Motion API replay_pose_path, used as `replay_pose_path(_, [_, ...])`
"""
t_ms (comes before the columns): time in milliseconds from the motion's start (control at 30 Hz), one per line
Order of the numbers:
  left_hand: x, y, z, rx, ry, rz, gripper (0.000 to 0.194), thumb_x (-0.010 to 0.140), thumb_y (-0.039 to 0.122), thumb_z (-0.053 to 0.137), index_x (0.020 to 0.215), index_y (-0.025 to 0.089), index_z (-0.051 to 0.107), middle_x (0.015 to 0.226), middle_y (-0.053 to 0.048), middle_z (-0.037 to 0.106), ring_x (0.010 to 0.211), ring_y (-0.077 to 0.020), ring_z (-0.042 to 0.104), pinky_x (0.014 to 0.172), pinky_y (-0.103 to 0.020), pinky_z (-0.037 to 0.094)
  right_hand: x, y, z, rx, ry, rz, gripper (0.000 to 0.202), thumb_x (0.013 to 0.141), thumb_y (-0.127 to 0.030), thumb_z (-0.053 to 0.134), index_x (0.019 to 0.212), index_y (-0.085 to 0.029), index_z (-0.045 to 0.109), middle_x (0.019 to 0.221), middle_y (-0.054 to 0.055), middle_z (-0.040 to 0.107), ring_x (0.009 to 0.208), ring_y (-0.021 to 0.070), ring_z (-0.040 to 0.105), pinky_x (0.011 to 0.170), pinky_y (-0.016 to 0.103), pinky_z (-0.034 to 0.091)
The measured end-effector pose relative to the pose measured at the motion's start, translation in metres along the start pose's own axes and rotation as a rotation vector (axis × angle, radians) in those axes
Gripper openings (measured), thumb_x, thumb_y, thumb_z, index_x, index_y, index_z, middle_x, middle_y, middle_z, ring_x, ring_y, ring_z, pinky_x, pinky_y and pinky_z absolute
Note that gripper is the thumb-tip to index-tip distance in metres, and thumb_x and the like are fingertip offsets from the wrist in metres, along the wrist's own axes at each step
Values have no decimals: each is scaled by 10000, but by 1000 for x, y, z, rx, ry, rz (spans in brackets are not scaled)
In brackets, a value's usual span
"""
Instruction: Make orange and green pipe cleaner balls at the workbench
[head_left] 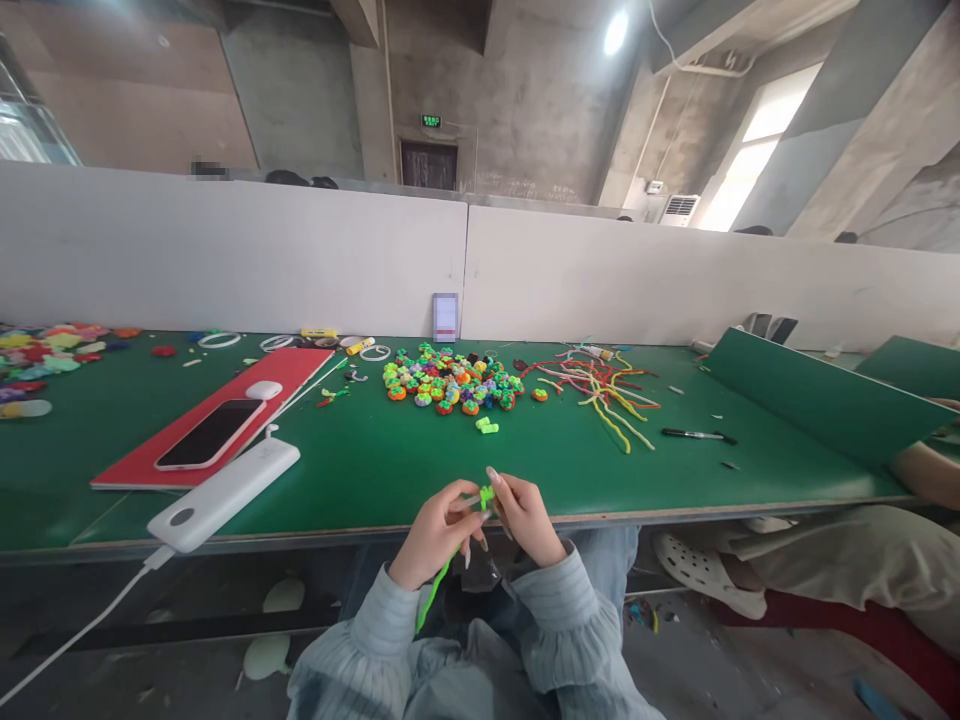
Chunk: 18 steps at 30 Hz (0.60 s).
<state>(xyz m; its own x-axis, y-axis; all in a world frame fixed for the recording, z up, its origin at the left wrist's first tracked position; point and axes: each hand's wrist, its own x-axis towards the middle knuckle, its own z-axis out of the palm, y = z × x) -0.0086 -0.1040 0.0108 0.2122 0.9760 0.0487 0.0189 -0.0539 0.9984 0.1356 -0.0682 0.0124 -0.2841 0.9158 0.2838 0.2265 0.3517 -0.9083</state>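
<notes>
Close together at the table's front edge, my left hand (pixel 442 532) and my right hand (pixel 529 515) both pinch a small bright green fuzzy piece (pixel 486 496). A green fuzzy strand (pixel 433 597) hangs down below my left hand. Part of a pale, thin item shows at my left fingertips, too small to make out. Beyond the hands lie small light-green rolls (pixel 487 427) on the green table (pixel 375 455). Behind them sits a pile of small colourful fuzzy pieces (pixel 450 382), with loose red, yellow and pale strands (pixel 611 390) to its right.
At left, a phone (pixel 211 434) rests on a red folder (pixel 139 455), near a white power strip (pixel 225 495) with a cable. A black pen (pixel 697 436) lies at right, before a green divider (pixel 817 400). Another person's leg (pixel 847 560) and arm show at far right.
</notes>
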Motion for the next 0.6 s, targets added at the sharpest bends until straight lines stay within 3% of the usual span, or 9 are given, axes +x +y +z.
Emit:
replay_pose_path(167, [7, 3, -10, 321, -15, 110, 149, 800, 301, 515, 870, 177, 558, 553, 7, 588, 449, -116, 530, 463, -202, 374, 12, 1, -8, -87, -102, 5, 506, 862, -505, 393, 470, -187, 356, 409, -50, 349, 398, 68, 305, 409, 215, 247])
replay_pose_path(300, [27, 9, -21, 553, 23, 239, 136, 801, 271, 501, 704, 185, 543, 511, 25, 557, 459, -103, 500, 491, -197, 342, 34, 9, -7, 6, -220, 121, 556, 843, -572, 355, 433, -200, 321, 307, -71, 304, 276, 53, 286, 325, 200, 235])
replay_pose_path(367, [41, 9, -29, 524, -15, 233, 171, 801, 292, 496, 674, 181, 523, 517, 29, 556, 441, -96, 494, 483, -195, 345, 46, 16, -4, 86, -237, 157, 568, 824, -602, 361, 424, -199, 333, 283, -72, 312, 239, 50, 293, 289, 190, 241])
replay_pose_path(467, [63, 2, -41, 315, -112, 102, 209, 760, 358, 541, 676, 174, 487, 540, 25, 576, 412, -101, 509, 444, -198, 363, 63, 28, 2, 154, -195, 190, 552, 795, -629, 382, 486, -175, 433, 332, -49, 416, 249, 62, 387, 267, 174, 288])
replay_pose_path(600, [82, -9, -52, 110, -94, 20, 256, 692, 374, 608, 681, 167, 456, 508, 33, 574, 359, -88, 480, 393, -189, 336, 72, 39, 8, 172, -54, 157, 476, 805, -621, 346, 776, -170, 494, 648, 4, 588, 356, 81, 526, 236, 159, 290])
